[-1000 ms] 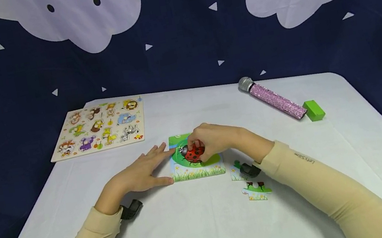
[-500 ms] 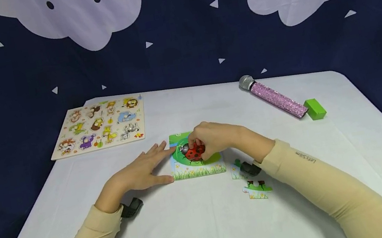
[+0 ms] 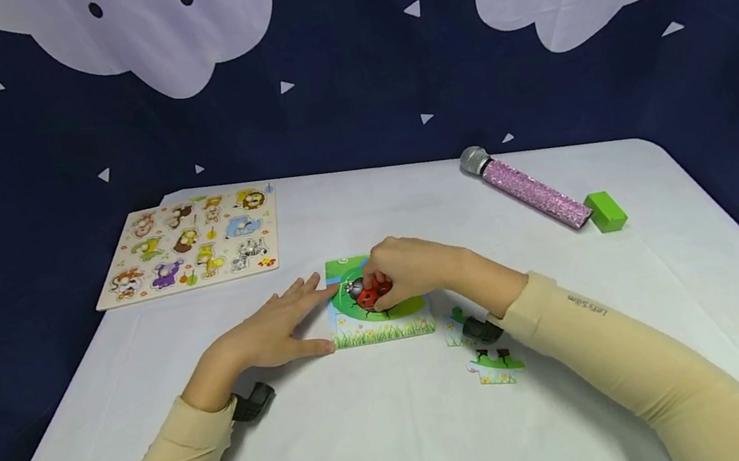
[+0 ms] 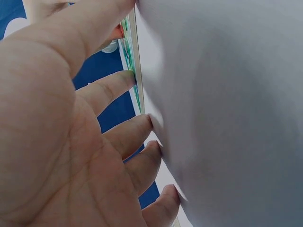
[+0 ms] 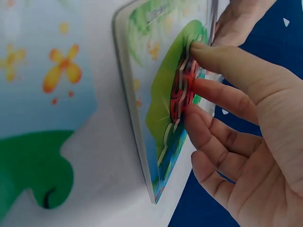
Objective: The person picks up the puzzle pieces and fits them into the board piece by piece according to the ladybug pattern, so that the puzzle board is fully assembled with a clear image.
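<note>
A square ladybug jigsaw puzzle (image 3: 382,331) lies mid-table, with grass along its near edge. My left hand (image 3: 272,332) rests at its left side, fingers spread and straight, index fingertip and thumb tip against the board's edge. Over the red ladybug, my right hand (image 3: 412,266) has its thumb and fingers bent and pinches a puzzle piece (image 5: 182,94). Raised piece edges show beneath these fingertips in the right wrist view. Part of the ladybug is hidden by the hand. Two loose puzzle pieces lie to the right: one (image 3: 495,368) in full sight, another (image 3: 455,330) partly behind the wrist camera.
At the back left lies a wooden animal peg puzzle (image 3: 189,248). A pink glitter microphone (image 3: 532,191) lies at the back right, its end close to a green block (image 3: 605,211). A dark blue curtain with clouds (image 3: 342,64) hangs behind the white table (image 3: 347,446).
The right thumb has shifted slightly left over the ladybug. My left hand, the board and the loose pieces stay in place.
</note>
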A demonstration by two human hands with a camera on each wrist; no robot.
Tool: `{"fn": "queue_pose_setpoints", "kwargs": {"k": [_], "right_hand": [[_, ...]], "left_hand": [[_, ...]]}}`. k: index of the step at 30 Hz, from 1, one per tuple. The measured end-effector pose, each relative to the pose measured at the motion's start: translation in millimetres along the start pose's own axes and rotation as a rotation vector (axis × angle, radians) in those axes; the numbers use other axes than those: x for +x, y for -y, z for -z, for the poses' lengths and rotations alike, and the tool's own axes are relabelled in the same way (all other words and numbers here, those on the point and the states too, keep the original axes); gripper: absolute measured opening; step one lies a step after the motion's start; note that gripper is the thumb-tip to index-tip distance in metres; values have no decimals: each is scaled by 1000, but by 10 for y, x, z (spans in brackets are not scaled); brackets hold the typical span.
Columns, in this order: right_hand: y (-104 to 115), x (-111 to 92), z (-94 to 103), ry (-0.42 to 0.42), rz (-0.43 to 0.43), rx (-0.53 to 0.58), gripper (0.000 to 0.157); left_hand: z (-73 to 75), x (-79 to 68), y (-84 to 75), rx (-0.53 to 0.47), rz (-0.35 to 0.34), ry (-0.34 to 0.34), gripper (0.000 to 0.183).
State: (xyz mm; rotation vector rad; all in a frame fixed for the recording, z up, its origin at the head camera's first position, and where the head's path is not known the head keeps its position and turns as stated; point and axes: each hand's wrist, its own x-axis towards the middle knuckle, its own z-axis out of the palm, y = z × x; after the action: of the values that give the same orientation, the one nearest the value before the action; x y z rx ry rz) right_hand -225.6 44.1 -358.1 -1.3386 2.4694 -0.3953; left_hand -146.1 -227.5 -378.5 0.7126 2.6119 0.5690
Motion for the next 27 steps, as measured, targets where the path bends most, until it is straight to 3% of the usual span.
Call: {"fn": "queue_pose_setpoints", "kwargs": {"k": [13,27], "right_hand": [[-38,-30,18,30,-11,19,33],[-66,-53,-46,-2,-23,6,37]], "left_hand": [[-9,0,10,-3,2,0,88],[-21,3,42,-25,-21,-9,93]]}}
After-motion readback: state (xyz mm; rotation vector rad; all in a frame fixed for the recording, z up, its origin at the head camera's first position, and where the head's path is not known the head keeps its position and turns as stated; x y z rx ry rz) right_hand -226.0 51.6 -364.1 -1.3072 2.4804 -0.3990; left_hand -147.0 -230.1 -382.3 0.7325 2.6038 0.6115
